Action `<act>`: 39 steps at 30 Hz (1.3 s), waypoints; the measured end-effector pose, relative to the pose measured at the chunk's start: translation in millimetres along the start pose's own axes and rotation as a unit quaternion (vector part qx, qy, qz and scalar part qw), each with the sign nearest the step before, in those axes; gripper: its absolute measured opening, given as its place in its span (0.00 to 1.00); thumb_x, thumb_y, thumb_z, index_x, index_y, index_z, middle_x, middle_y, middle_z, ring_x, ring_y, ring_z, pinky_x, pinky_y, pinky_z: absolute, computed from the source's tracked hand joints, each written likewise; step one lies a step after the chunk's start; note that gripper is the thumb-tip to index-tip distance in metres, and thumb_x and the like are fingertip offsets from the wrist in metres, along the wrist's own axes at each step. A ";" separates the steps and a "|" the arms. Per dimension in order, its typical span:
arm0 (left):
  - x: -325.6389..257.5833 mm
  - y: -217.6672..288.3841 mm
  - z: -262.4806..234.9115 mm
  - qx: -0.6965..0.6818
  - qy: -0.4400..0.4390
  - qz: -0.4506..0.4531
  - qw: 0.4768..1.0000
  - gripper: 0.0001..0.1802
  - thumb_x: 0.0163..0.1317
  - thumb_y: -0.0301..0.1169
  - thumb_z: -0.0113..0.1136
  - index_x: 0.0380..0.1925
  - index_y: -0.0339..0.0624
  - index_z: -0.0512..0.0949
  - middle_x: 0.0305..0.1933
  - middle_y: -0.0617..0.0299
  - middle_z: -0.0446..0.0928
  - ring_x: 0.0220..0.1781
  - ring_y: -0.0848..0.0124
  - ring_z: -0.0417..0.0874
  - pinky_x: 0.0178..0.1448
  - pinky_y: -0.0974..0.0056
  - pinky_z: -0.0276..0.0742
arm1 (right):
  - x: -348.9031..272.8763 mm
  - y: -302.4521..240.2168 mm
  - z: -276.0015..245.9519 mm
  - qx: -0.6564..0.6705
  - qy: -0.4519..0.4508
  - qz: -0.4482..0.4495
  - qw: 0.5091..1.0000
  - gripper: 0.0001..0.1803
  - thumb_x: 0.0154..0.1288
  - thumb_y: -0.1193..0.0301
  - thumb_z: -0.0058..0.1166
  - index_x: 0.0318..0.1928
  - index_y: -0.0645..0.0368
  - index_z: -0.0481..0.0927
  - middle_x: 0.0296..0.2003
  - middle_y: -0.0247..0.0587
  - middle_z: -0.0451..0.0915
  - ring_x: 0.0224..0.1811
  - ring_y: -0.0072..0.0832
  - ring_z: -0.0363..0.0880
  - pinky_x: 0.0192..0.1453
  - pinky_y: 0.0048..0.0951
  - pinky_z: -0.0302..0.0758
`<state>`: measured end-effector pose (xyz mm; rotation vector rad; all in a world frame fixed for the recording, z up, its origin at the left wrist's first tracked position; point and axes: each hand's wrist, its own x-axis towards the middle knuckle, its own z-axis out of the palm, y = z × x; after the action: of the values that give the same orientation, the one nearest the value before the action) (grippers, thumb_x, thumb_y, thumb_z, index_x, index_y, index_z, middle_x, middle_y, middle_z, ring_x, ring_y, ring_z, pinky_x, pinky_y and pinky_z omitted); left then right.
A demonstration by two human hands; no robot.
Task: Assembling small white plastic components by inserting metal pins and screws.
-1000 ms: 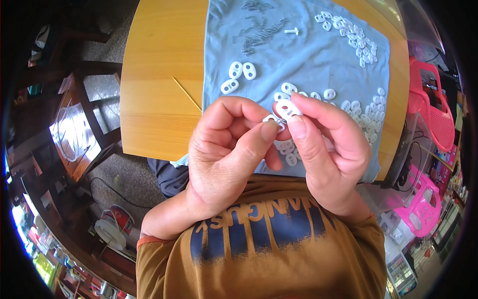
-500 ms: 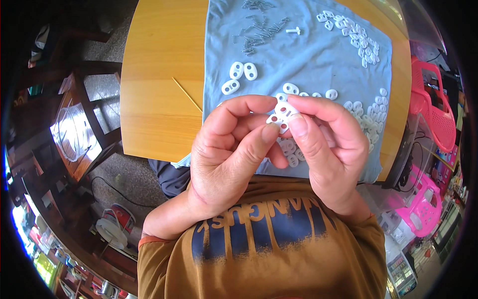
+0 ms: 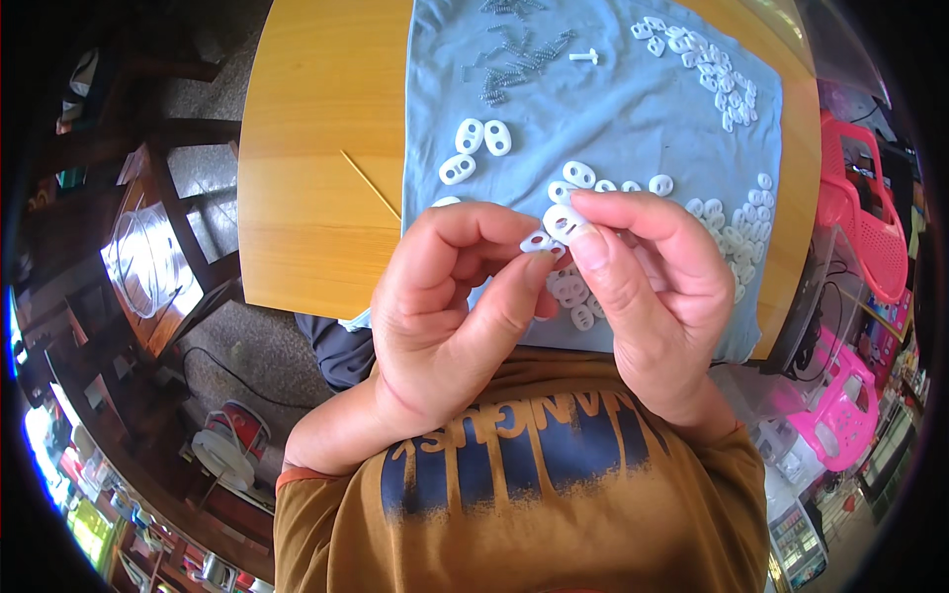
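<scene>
While most white oval pcs (image 3: 732, 237) are still lying loose on the blue cloth (image 3: 633, 109), w/ only three (image 3: 473, 148) set apart, both hands are working at chest height: right hand (image 3: 647, 296) pinching a white oval pc (image 3: 563, 221), left hand (image 3: 445, 316) fingertips gripping a smaller pc (image 3: 537, 240) against it.

I see a wooden counter (image 3: 316, 198) beyond my left hand (image 3: 445, 316); a blue cloth (image 3: 613, 119) covers its right part; a thin stick (image 3: 371, 185) lies left of it.

Left hand (image 3: 445, 316) raised, fingers curled, thumb pointing to one o'clock. Right hand (image 3: 652, 287) at three o'clock of it, thumb and forefinger pinched. Fingertips of both meet.
</scene>
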<state>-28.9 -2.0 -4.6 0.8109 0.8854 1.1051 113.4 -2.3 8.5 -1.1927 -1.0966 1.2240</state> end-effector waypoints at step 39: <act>13.1 -4.7 -21.2 0.539 0.006 0.497 0.680 0.14 0.44 0.24 0.60 0.34 0.43 0.72 0.37 0.58 0.78 0.22 0.75 0.73 0.32 0.70 0.61 | 0.1 -1.6 -1.2 -0.045 -0.074 -0.075 0.993 0.11 0.60 0.84 0.50 0.44 0.68 0.74 0.38 0.40 0.76 0.39 0.19 0.72 0.44 0.19 0.69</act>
<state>-43.5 11.7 -20.2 2.5049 1.1107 1.4394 114.7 -2.3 9.9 -1.0779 -1.3395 1.1722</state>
